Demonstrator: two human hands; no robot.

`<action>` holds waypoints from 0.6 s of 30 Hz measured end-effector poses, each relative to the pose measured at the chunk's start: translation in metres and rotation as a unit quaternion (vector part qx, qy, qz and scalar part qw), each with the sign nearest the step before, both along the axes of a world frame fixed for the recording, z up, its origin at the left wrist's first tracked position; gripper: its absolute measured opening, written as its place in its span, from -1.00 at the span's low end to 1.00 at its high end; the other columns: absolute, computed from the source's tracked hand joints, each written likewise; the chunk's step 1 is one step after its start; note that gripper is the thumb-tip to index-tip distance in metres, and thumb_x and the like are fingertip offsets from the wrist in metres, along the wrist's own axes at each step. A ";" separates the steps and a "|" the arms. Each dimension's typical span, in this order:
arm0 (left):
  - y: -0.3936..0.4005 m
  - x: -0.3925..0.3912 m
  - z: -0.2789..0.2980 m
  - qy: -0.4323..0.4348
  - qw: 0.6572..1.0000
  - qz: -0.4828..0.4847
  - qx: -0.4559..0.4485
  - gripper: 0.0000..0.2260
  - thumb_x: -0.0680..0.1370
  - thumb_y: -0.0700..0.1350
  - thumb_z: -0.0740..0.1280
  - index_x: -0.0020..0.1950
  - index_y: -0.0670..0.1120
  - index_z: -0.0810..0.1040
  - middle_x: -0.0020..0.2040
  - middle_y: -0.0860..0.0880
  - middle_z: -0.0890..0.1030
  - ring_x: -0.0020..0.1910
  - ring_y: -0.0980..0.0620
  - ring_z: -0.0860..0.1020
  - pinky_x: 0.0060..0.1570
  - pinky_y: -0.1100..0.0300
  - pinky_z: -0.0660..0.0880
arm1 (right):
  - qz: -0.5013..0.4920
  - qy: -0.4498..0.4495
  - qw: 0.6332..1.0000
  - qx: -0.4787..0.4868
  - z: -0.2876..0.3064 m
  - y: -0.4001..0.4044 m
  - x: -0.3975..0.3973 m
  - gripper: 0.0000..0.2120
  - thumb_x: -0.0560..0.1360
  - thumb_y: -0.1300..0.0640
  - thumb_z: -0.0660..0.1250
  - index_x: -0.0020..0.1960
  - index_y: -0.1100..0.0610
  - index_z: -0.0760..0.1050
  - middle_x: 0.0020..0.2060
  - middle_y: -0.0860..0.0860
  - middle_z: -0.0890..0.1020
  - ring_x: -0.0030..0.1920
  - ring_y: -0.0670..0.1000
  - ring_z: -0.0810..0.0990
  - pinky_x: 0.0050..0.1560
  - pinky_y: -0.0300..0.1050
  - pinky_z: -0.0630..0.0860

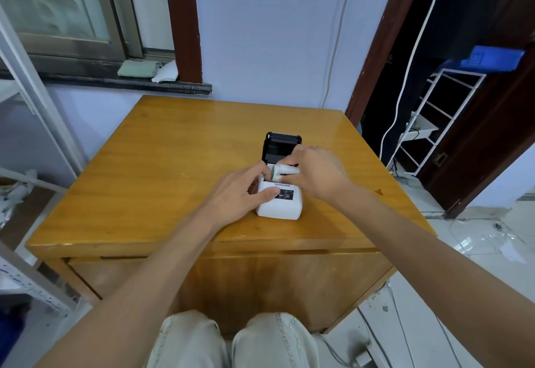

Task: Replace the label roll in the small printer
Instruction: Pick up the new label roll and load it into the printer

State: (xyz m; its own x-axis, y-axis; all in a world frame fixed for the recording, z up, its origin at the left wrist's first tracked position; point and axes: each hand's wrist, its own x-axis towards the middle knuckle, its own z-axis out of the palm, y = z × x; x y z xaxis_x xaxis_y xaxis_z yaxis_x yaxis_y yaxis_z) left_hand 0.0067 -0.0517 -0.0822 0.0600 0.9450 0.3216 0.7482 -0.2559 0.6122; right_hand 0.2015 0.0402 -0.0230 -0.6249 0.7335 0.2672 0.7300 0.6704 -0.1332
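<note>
A small white printer [282, 207] sits on the wooden table [162, 170], right of centre. Its black lid [282, 147] stands open at the back. My left hand [244, 191] grips the printer's left side, with the thumb lying across its top face. My right hand [314, 169] pinches a white label roll [282, 171] and holds it over the open paper bay. Whether the roll touches the bay is hidden by my fingers.
A wall stands just behind the table, with a window sill [115, 79] at the left bearing a cloth. A metal shelf frame [34, 141] stands to the left. At the right are a doorway, a white rack [428, 124] and a hanging cable.
</note>
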 end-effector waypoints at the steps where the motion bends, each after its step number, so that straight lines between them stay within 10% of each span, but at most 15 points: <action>1: 0.000 0.000 0.000 0.001 1.000 -0.002 -0.002 -0.70 0.61 0.31 0.26 0.12 0.11 0.46 -0.29 0.06 0.50 -0.32 0.05 0.43 -0.30 0.08 0.34 | -0.003 -0.013 1.000 0.013 0.002 -0.001 -0.001 -0.70 0.55 -0.17 0.43 0.27 -0.28 0.64 0.10 -0.11 0.65 0.09 0.03 0.61 -0.09 -0.03 0.55; 9: 0.000 0.001 0.001 -0.011 1.000 0.001 0.001 -0.66 0.54 0.40 0.25 0.09 0.18 0.46 -0.27 -0.02 0.57 -0.26 -0.08 0.53 -0.28 0.06 0.37 | 0.035 -0.116 0.987 0.110 0.016 -0.010 -0.010 -0.73 0.58 -0.19 0.38 0.11 -0.01 0.52 -0.23 -0.09 0.53 -0.20 0.06 0.56 -0.35 -0.09 0.28; 18: 0.001 0.000 0.002 -0.006 1.000 0.006 -0.004 -0.63 0.51 0.46 0.22 0.07 0.22 0.44 -0.30 0.07 0.50 -0.29 -0.03 0.49 -0.29 0.03 0.39 | 0.078 -0.120 0.986 0.088 0.012 -0.011 0.001 -0.81 0.67 -0.02 0.27 0.11 0.04 0.61 -0.10 -0.02 0.68 -0.16 0.09 0.60 -0.28 -0.06 0.32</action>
State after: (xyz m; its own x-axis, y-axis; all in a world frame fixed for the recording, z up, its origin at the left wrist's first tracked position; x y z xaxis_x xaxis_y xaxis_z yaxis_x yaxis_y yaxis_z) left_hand 0.0068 -0.0511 -0.0798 0.0448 0.9480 0.3152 0.7444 -0.2421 0.6223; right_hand 0.2029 0.0287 -0.0110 -0.7870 0.5792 0.2125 0.6128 0.7739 0.1600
